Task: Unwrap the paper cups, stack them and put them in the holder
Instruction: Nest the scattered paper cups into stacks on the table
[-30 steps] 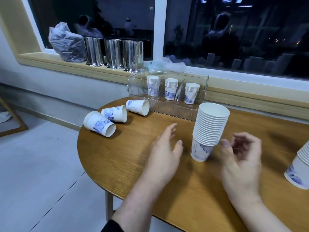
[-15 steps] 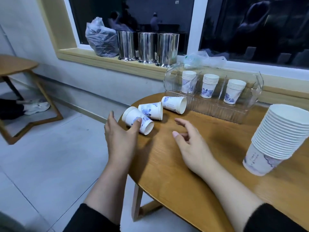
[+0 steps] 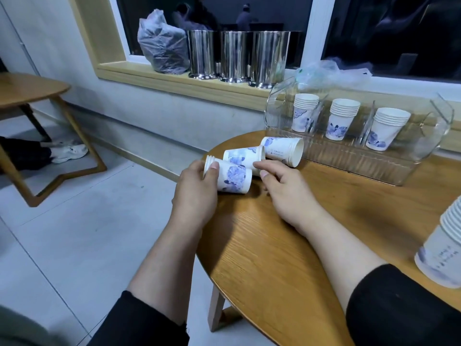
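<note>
1. The left hand (image 3: 197,188) grips the nearest lying cup stack (image 3: 230,176) at its rim end, thumb over the top and fingers curled beneath it. The stack lies on its side at the edge of the round tabletop (image 3: 287,245).
2. The right hand (image 3: 282,188) holds nothing. Its fingers are loosely bent, with the fingertips just beside the base of that stack and touching or nearly touching the middle lying stack (image 3: 245,157).
3. A third lying stack (image 3: 284,151) rests beyond these, close to the clear holder (image 3: 349,156). The holder already has three short upright stacks in separate compartments.
4. A tall upright stack (image 3: 444,248) stands well apart at the right edge of the view.
5. Risk: the gripped stack sits right at the tabletop's rim, so a loose grip could send it rolling to the floor.
6. Risk: squeezing the thin paper rims may dent them, and dented cups would likely nest badly.
7. Risk: a nudge from the right hand could roll the middle stack into its neighbour or off the edge.
8. Risk: I judge an over-tall merged stack may lean in a compartment.
9. The cups carry blue floral prints. Small dark lettering shows on the third lying stack and the tall stack, but it is too small to read. No brand is legible.
</note>
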### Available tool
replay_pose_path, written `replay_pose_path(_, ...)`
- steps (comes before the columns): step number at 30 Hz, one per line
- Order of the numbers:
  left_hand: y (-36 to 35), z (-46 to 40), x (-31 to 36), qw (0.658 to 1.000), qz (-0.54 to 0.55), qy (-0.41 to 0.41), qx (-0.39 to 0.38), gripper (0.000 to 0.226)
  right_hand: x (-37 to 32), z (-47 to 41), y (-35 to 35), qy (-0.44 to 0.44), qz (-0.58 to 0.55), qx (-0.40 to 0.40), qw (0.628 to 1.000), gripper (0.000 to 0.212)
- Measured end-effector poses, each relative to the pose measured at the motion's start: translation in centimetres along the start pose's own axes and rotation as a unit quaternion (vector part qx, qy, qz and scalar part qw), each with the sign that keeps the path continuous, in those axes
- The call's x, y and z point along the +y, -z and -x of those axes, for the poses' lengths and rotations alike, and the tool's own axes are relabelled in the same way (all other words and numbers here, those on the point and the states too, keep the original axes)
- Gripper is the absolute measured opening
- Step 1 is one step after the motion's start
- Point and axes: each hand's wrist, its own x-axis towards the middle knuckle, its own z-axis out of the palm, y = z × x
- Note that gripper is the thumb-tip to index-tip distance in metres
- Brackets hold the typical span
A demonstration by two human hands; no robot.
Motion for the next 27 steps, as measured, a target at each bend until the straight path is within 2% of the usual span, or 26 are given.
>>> replay_pose_path(2,0.0,0.2,0.6,0.999,0.008,-0.043,0.004,0.023,-0.3,0.4,0.3,0.007,-0.026,0.031,0.999,0.027)
replay_pose_path(5,0.1,1.1,1.8,0.994,-0.03,-0.105,-0.002,0.016,-0.6,1.4,1.5,0.032,-0.046,0.126,0.99,0.023)
replay_pose_path(10,-0.5,3.4,2.6,0.976,-0.063,-0.203,-0.043,0.022,-1.0,4.1,4.0,0.051,-0.093,0.265,0.958,0.024)
replay_pose_path(12,-0.9,4.5,2.4,0.974,-0.043,-0.216,-0.041,0.032,-1.9,5.1,4.8,0.061,-0.12,0.292,0.947,0.023)
replay_pose_path(15,-1.2,6.0,2.5,0.987,0.023,-0.153,-0.045,0.071,-3.9,6.3,6.0,0.091,-0.13,0.306,0.939,0.029)
replay_pose_path(18,-1.7,7.0,2.9,0.991,0.054,-0.088,-0.084,0.102,-5.3,6.8,7.2,0.131,-0.068,0.292,0.945,0.024)
replay_pose_path(23,-2.9,8.2,3.3,0.992,0.042,-0.105,-0.056,0.087,-7.2,6.1,7.6,0.181,-0.013,0.193,0.964,0.026)
replay_pose_path(27,-3.1,8.3,3.5,0.989,0.064,-0.129,-0.024,0.085,-7.0,6.1,6.5,0.187,0.092,0.036,0.977,0.031)
